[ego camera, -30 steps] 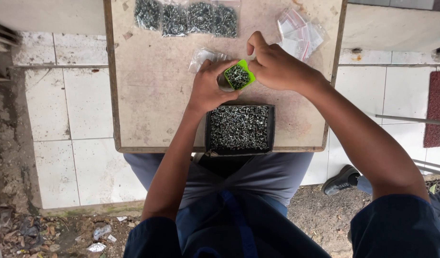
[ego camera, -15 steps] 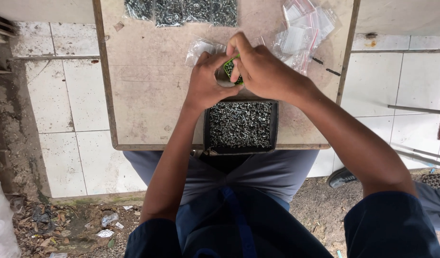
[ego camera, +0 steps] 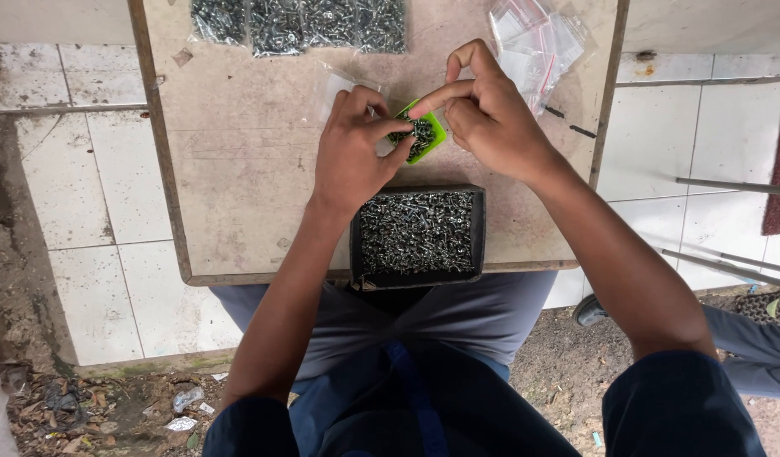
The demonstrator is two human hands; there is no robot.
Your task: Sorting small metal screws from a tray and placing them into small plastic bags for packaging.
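Holding a small green scoop (ego camera: 425,135) heaped with little silver screws, the left hand (ego camera: 352,152) gripped it between thumb and fingers just above the centre of the worn wooden board (ego camera: 237,169). The right hand (ego camera: 491,118) met it from the 2 o'clock side, its index finger stretched flat across the top of the scoop's load while the other fingers curled loosely; whether those fingers pinched anything could not be told. Both hands touched over the scoop. A crumpled clear plastic bag (ego camera: 335,85) lay partly hidden beneath the left hand, at about 10 o'clock from the scoop.

Directly at 6 o'clock from the scoop, near the board's closest edge, sat a black rectangular tray (ego camera: 477,228) filled with loose screws (ego camera: 415,233). The left wrist crossed the tray's upper left corner. At 12 o'clock, along the far edge of the board, a row of filled screw packets (ego camera: 301,24) lay side by side. At 1 o'clock from the scoop, a loose pile of empty clear zip bags (ego camera: 538,42) with red strips rested near the board's right edge, just beyond the right hand's knuckles. Two small dark screws (ego camera: 580,131) lay alone at 3 o'clock near that edge. White floor tiles (ego camera: 85,152) showed at both sides of the board.
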